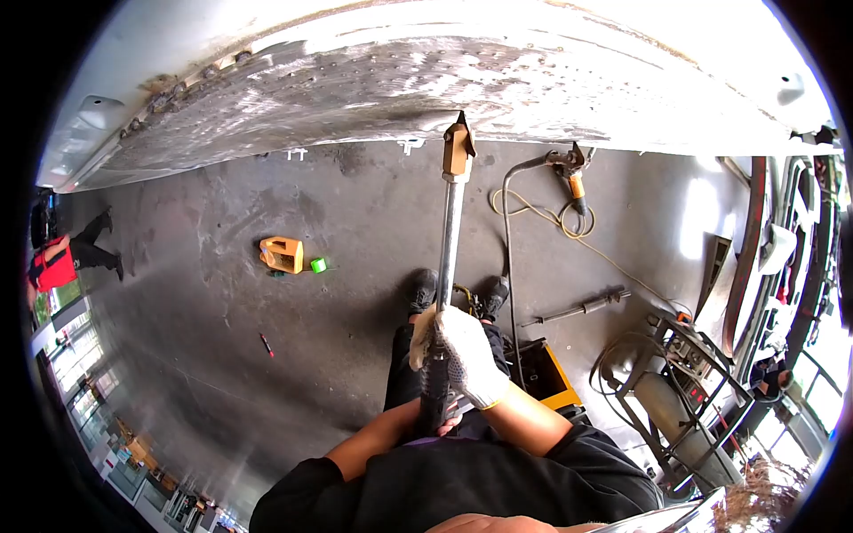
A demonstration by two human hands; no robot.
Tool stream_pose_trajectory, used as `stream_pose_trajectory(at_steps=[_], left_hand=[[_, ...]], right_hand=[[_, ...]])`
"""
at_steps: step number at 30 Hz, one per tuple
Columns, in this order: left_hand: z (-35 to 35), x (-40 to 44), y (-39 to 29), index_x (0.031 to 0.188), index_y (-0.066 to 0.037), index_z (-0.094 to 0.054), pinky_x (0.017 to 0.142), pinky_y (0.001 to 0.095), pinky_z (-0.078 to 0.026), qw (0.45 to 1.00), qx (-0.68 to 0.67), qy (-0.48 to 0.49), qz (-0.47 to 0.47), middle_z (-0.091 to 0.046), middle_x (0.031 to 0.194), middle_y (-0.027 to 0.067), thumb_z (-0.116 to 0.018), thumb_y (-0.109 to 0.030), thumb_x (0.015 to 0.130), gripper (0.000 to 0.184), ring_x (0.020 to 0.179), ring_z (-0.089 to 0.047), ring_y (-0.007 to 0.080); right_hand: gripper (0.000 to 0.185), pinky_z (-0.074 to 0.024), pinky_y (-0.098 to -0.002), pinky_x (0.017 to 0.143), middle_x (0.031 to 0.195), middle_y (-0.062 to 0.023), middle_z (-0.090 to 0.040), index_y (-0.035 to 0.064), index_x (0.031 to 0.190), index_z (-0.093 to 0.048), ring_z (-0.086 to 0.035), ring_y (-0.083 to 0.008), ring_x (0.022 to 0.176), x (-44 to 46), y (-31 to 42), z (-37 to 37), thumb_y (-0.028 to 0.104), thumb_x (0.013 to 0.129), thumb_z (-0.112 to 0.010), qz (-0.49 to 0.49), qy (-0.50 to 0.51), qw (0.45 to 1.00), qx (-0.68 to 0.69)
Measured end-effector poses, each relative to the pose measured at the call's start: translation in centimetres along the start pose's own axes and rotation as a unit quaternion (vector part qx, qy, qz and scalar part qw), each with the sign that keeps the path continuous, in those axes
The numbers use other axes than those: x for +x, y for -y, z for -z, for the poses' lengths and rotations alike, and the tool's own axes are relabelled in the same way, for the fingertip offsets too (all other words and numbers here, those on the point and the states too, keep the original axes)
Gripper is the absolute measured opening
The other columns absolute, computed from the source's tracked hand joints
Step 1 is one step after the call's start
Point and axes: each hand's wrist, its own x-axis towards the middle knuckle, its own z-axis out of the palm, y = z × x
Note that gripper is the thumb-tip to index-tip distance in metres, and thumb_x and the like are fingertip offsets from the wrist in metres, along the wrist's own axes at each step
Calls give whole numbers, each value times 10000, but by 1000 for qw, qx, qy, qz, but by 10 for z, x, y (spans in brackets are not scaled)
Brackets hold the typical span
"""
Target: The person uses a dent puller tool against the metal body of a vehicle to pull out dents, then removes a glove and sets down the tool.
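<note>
A long dent puller (450, 222) with a steel shaft, a copper-coloured head and a dark grip points away from me. Its pointed dark tip meets or overlaps the lower part of a scraped bare-metal vehicle panel (355, 98); I cannot tell if it is fixed there. My right hand (471, 358), in a white dotted glove, is closed around the tool where shaft and grip meet. Bare fingers of my left hand (453, 416) show at the rear of the dark grip, wrapped around it close to my body. The rest of that hand is hidden behind the grip.
An orange jug (282, 254) and a green cap (319, 265) lie on the floor, left. A corded angle grinder (575, 182) is near the panel at right. A slide hammer (582, 306), yellow-edged bin (560, 382) and wheeled cart (675, 400) stand right. Two people are farther off.
</note>
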Motion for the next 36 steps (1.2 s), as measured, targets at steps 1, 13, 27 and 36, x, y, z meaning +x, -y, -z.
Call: stream_pose_trajectory(at_steps=[1, 13, 27, 36], left_hand=[[0, 1, 0, 966, -62, -609, 637, 288, -515, 1000, -1, 0, -1, -618, 837, 66, -569, -284, 1100, 263, 673, -620, 169], [22, 14, 12, 905, -78, -596, 579, 322, -515, 999, -36, 13, 9, -614, 755, 78, -544, -400, 1094, 378, 594, -634, 197], [44, 4, 45, 973, -94, -570, 585, 293, -464, 999, -41, -8, -6, -598, 804, 67, -594, -392, 1071, 315, 627, -583, 180], [8, -19, 32, 1003, -76, -619, 636, 283, -480, 995, -33, -96, 17, -628, 837, 68, -622, -392, 1052, 319, 657, -596, 168]], right_hand=[[504, -579, -362, 657, 904, -196, -715, -115, 1228, -624, -711, -274, 714, 0, 2, -1, 371, 1096, -596, -1, 0, 1000, -1], [460, -563, -329, 650, 835, -131, -697, -25, 1086, -644, -694, -216, 680, 10, 34, -20, 429, 1107, -579, 5, -9, 994, -107], [169, -508, -293, 663, 759, -5, -627, 48, 1000, -622, -590, -100, 673, -1, 30, -37, 190, 1093, -623, 6, -42, 989, -143], [235, -491, -289, 631, 755, -34, -637, 50, 964, -603, -583, -110, 655, -4, 21, -26, 246, 1089, -637, -17, 19, 991, -135]])
